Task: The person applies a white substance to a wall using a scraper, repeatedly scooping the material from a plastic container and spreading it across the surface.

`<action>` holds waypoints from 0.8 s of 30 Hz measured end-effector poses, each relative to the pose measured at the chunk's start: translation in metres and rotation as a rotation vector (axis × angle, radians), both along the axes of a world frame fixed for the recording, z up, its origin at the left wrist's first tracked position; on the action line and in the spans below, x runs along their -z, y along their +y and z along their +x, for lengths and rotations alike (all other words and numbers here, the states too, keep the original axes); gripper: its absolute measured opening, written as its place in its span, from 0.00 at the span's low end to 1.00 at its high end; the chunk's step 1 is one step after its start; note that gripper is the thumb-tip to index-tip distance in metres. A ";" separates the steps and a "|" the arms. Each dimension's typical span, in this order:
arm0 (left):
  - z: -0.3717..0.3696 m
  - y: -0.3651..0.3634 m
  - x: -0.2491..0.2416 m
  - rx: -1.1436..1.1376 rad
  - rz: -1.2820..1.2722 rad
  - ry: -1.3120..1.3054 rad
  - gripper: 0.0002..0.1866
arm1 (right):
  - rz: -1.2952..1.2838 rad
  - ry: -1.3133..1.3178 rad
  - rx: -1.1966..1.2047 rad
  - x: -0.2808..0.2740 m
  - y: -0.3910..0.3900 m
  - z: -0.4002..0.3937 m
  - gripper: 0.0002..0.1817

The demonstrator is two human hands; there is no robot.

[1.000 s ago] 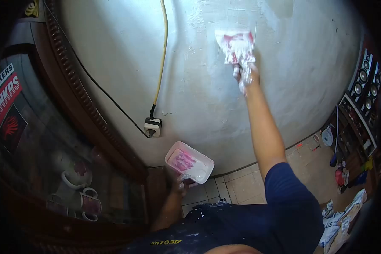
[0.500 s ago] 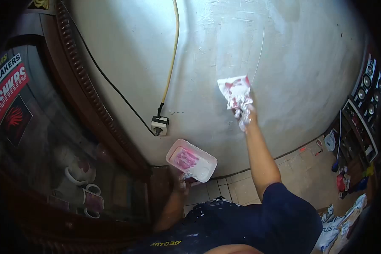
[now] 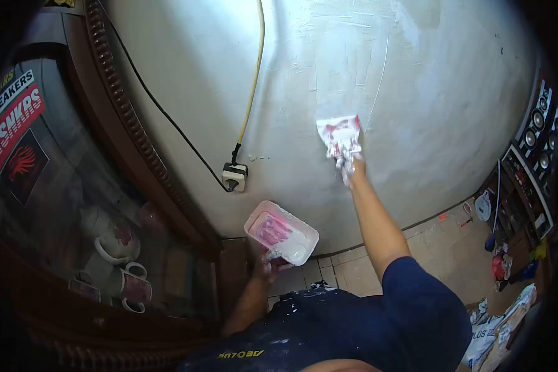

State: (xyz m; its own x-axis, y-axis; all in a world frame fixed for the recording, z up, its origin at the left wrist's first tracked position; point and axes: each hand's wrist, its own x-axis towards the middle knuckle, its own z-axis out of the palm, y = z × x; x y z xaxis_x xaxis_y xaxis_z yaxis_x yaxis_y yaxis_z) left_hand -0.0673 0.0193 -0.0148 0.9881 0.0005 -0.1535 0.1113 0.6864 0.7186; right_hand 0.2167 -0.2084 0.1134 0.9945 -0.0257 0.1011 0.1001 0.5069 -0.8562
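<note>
My right hand (image 3: 349, 167), smeared with white paste, is closed round a scraper (image 3: 341, 133) whose wide blade is against or very near the grey wall (image 3: 304, 80). White paste and reddish patches cover the scraper. Lower down, my left hand (image 3: 271, 263) grips the near left edge of a pinkish-white tray (image 3: 256, 218). Inside the tray, white paste (image 3: 294, 247) lies at the right end and pink smears show at the left.
A white socket box (image 3: 234, 178) hangs on the wall with a black and a yellow cable. At left stands a dark wooden cabinet (image 3: 161, 180) with cups behind glass. Speakers (image 3: 538, 118), a shelf and plastic sacks (image 3: 487, 338) are at right.
The scraper and my right hand have shifted slightly left and down the wall. My left hand and the tray have hardly moved.
</note>
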 end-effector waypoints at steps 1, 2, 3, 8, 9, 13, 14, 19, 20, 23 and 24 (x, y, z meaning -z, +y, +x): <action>-0.004 0.000 -0.012 -0.025 0.016 -0.009 0.27 | 0.076 -0.003 -0.006 0.017 -0.003 -0.021 0.08; -0.005 0.000 -0.018 -0.025 0.016 -0.015 0.27 | 0.154 -0.009 -0.014 0.025 -0.004 -0.037 0.11; -0.004 0.000 -0.023 -0.036 0.043 -0.034 0.28 | 0.153 -0.014 -0.015 0.021 -0.007 -0.050 0.11; 0.012 -0.008 -0.043 -0.090 0.064 -0.064 0.34 | -0.328 -0.082 -0.133 -0.051 -0.032 -0.114 0.16; 0.017 -0.011 -0.054 -0.118 0.061 -0.036 0.34 | -0.524 -0.153 -0.149 -0.070 -0.038 -0.122 0.14; 0.044 -0.024 -0.082 -0.068 0.088 -0.248 0.36 | -0.904 -0.417 -0.195 -0.112 -0.043 -0.162 0.11; 0.048 -0.027 -0.087 -0.051 0.098 -0.243 0.37 | -0.982 -0.472 -0.206 -0.118 -0.041 -0.175 0.10; 0.054 -0.049 -0.111 0.019 0.105 -0.262 0.39 | -1.364 -0.869 -0.089 -0.100 -0.033 -0.190 0.08; 0.054 -0.052 -0.112 0.017 0.110 -0.255 0.38 | -1.471 -0.859 0.002 -0.092 -0.028 -0.192 0.07; 0.062 -0.056 -0.098 0.059 0.093 -0.266 0.38 | -1.584 -0.817 0.108 -0.079 -0.026 -0.196 0.08; 0.063 -0.060 -0.096 0.036 0.146 -0.251 0.38 | -1.576 -0.769 0.068 -0.076 -0.027 -0.198 0.07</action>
